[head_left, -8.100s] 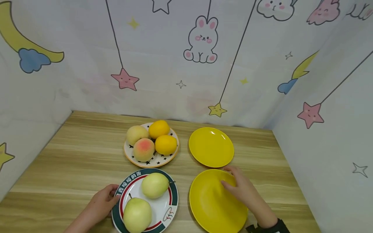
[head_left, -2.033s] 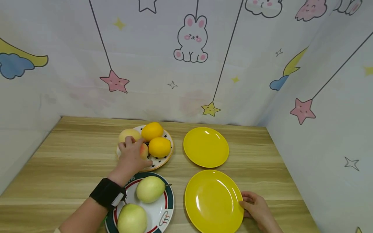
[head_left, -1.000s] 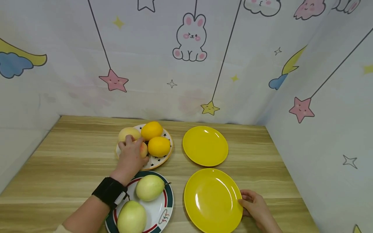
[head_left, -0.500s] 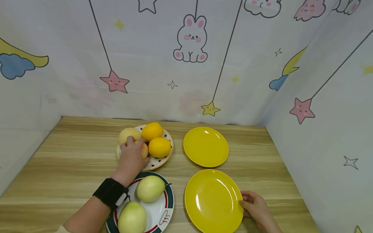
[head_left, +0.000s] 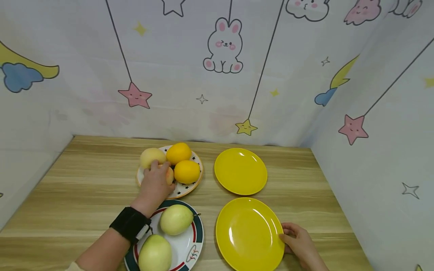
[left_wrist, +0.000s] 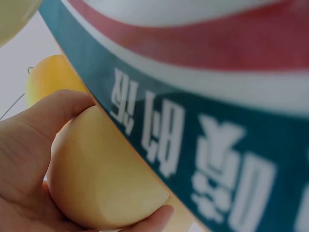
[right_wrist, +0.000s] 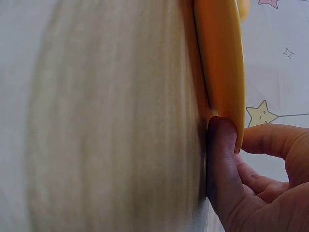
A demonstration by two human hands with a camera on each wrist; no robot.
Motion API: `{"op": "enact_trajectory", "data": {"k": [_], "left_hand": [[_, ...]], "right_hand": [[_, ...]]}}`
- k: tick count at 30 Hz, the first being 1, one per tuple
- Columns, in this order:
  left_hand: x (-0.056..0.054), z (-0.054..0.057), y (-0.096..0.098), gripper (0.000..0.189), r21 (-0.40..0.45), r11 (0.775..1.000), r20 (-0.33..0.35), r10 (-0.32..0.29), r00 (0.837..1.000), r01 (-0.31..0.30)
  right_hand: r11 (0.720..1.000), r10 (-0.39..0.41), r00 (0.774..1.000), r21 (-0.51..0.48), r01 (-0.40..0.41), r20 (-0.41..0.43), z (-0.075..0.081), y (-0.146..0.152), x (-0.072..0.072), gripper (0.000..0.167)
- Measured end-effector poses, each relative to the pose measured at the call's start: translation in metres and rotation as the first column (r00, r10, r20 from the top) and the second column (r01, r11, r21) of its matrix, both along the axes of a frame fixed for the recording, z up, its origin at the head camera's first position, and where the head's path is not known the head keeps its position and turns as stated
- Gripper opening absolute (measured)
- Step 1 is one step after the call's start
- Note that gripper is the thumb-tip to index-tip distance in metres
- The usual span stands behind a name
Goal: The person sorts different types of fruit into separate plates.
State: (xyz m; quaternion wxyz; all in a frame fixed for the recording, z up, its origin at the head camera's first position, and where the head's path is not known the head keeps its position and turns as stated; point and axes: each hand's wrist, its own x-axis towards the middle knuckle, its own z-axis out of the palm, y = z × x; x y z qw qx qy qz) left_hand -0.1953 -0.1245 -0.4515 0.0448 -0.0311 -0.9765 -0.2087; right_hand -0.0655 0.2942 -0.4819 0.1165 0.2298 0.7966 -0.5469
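My left hand (head_left: 156,184) is wrapped round a peach (head_left: 169,175) on the star-patterned plate (head_left: 181,191), at the far left of the table. The left wrist view has the fingers and thumb curled about the peach (left_wrist: 99,169). A second peach (head_left: 152,157) and two lemons (head_left: 187,172) lie beside it on that plate. On the right, my right hand (head_left: 298,241) pinches the right rim of the nearer yellow plate (head_left: 249,235). In the right wrist view the thumb is above the rim of this plate (right_wrist: 222,58) and a finger beneath.
A green-rimmed plate (head_left: 198,235) with two pears (head_left: 176,219) stands under my left forearm, close to the star-patterned plate. Another yellow plate (head_left: 240,171) lies behind the nearer one. A printed cloth (head_left: 169,67) walls in the table (head_left: 84,180) at the back and sides.
My left hand has gone from the green-rimmed plate's edge to the peach, and its thumb has drawn in against it. My right hand has moved from over the yellow plate to its right rim.
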Motion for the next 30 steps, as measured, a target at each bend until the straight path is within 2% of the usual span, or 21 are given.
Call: {"op": "enact_trajectory", "data": {"k": [10,17,30], "left_hand": [[-0.0003,0.0035,0.0021,0.082,-0.03,0.999,0.076,-0.009,0.997,0.011],[-0.0014,0.0039,0.0004,0.08,-0.02,0.999,0.067,-0.04,0.997,0.041],[-0.0042,0.001,-0.0006,0.083,0.025,0.999,0.073,-0.035,0.997,0.033]], "right_hand": [[1.0,0.005,1.0,-0.007,-0.005,-0.003,-0.0001,0.0015,0.0012,0.038],[1.0,-0.001,1.0,-0.006,0.001,-0.002,-0.0021,0.0012,0.0003,0.038],[1.0,-0.006,1.0,-0.006,0.006,-0.011,-0.0004,0.0004,0.0005,0.038]]}}
